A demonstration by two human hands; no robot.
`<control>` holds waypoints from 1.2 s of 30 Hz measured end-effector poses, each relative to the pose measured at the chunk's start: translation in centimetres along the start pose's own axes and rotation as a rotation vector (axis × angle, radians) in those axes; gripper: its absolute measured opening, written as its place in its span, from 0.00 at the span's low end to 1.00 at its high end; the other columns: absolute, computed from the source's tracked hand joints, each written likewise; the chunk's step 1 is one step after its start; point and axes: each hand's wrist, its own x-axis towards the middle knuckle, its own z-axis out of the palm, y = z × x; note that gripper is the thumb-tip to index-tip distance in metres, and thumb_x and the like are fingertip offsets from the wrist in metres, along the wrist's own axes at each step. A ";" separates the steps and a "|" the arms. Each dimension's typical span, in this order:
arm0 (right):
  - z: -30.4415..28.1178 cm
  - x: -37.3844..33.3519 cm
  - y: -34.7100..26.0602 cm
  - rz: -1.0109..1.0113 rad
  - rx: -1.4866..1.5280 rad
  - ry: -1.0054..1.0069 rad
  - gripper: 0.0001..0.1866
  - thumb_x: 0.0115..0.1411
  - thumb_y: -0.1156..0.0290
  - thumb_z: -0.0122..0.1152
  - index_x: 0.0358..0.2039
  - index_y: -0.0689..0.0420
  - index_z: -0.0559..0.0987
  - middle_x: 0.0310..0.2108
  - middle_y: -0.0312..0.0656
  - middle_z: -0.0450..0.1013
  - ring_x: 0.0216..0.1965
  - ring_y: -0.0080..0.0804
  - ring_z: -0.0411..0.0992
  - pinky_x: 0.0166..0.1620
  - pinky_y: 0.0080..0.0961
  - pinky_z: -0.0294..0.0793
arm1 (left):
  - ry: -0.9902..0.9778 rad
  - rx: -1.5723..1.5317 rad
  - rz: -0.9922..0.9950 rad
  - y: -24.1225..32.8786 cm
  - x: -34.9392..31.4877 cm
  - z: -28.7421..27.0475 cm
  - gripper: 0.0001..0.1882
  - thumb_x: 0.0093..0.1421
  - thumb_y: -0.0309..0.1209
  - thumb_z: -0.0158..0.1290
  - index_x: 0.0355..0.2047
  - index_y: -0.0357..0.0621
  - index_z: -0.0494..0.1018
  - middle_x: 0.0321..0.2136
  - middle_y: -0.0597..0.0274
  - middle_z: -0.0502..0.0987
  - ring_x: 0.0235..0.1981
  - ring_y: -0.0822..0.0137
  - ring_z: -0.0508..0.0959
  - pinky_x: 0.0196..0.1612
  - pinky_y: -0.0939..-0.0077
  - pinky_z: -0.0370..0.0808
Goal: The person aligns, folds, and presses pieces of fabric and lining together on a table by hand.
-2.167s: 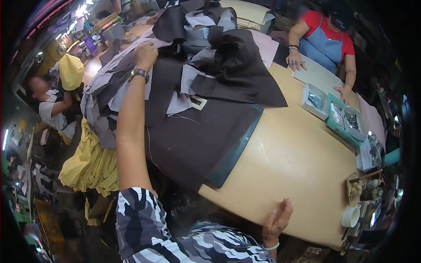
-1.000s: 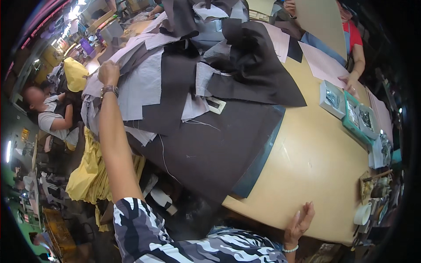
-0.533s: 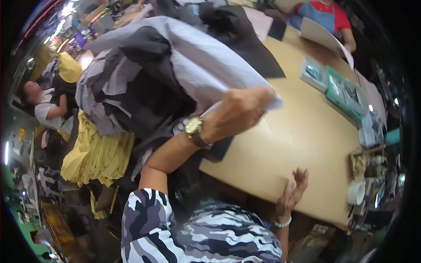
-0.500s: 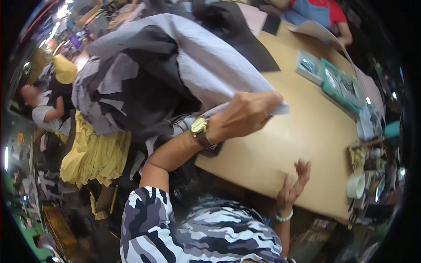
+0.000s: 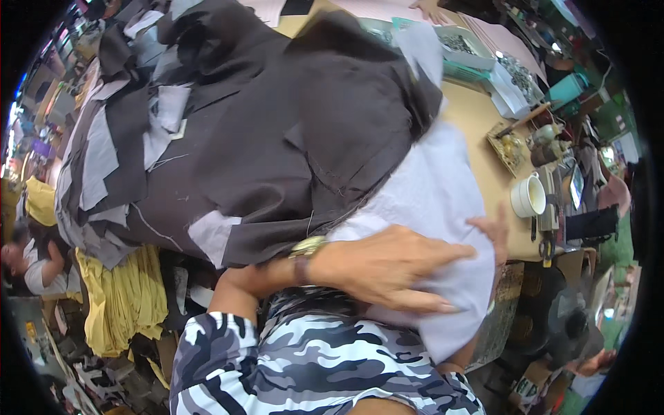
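A large dark grey-brown fabric piece (image 5: 263, 166) is spread over the table, with a pale lilac-white fabric (image 5: 443, 180) at its right side, hanging over the near table edge. My left hand (image 5: 394, 270), watch on its wrist, lies across the pale fabric with fingers stretched out, gripping nothing. At the right border of that fabric is my right hand (image 5: 494, 232), slightly blurred. Its visible fingers are apart, one over the cloth; the rest of the hand and most of the forearm are hidden behind the fabric.
Yellow fabric (image 5: 124, 297) hangs at the left, near a seated person (image 5: 48, 266). Right of the cloth stand a white cup (image 5: 528, 196), a small basket (image 5: 507, 147) and trays of metal pieces (image 5: 460, 52). Another person's hand (image 5: 430, 10) shows at the far edge.
My left hand has let go of the lifted fabric and moved down and nearer, flat on the pale part. The dark fabric now lies spread on the table. My view has shifted right.
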 end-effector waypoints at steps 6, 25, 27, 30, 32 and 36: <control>-6.6 2.1 -0.9 0.204 0.310 -0.937 0.50 0.42 0.61 0.71 0.63 0.60 0.55 0.51 0.48 0.70 0.51 0.41 0.70 0.58 0.31 0.58 | 0.272 0.776 -0.515 -4.5 -5.5 -2.0 0.37 0.54 0.51 0.52 0.59 0.43 0.60 0.57 0.45 0.62 0.59 0.48 0.60 0.59 0.59 0.58; 4.8 20.3 9.9 0.179 -0.543 -0.532 0.37 0.49 0.70 0.54 0.61 0.58 0.56 0.46 0.60 0.68 0.49 0.53 0.67 0.50 0.40 0.67 | 0.146 1.106 -0.702 -2.9 -5.8 -4.8 0.35 0.53 0.54 0.53 0.51 0.37 0.67 0.50 0.46 0.68 0.57 0.50 0.63 0.58 0.53 0.58; 2.4 19.6 7.5 0.158 -0.452 -0.487 0.35 0.50 0.70 0.55 0.60 0.57 0.58 0.45 0.57 0.70 0.46 0.50 0.69 0.48 0.38 0.68 | 0.168 1.112 -0.389 -2.7 -2.5 -5.4 0.36 0.53 0.51 0.54 0.54 0.36 0.63 0.53 0.47 0.66 0.57 0.50 0.62 0.58 0.54 0.57; -3.9 18.5 3.4 -0.096 -0.119 -0.241 0.30 0.52 0.71 0.56 0.56 0.55 0.63 0.40 0.49 0.73 0.39 0.41 0.73 0.44 0.29 0.71 | 0.208 0.963 -0.080 -2.2 2.2 -4.5 0.37 0.52 0.48 0.56 0.55 0.37 0.61 0.55 0.48 0.63 0.57 0.49 0.62 0.58 0.56 0.58; -8.3 18.1 0.5 -0.236 -0.141 -0.114 0.24 0.53 0.74 0.56 0.52 0.60 0.67 0.39 0.46 0.73 0.37 0.35 0.72 0.42 0.27 0.70 | 0.233 0.867 -0.019 -2.9 4.8 -3.8 0.36 0.51 0.46 0.57 0.55 0.38 0.62 0.54 0.47 0.64 0.58 0.49 0.62 0.58 0.57 0.58; -12.2 14.5 -7.0 -0.185 0.152 -0.091 0.33 0.51 0.86 0.57 0.58 0.57 0.63 0.30 0.32 0.69 0.32 0.14 0.67 0.37 0.11 0.67 | 0.128 0.685 0.085 -4.7 6.8 -2.6 0.31 0.49 0.41 0.60 0.50 0.41 0.65 0.47 0.49 0.70 0.52 0.50 0.67 0.54 0.60 0.63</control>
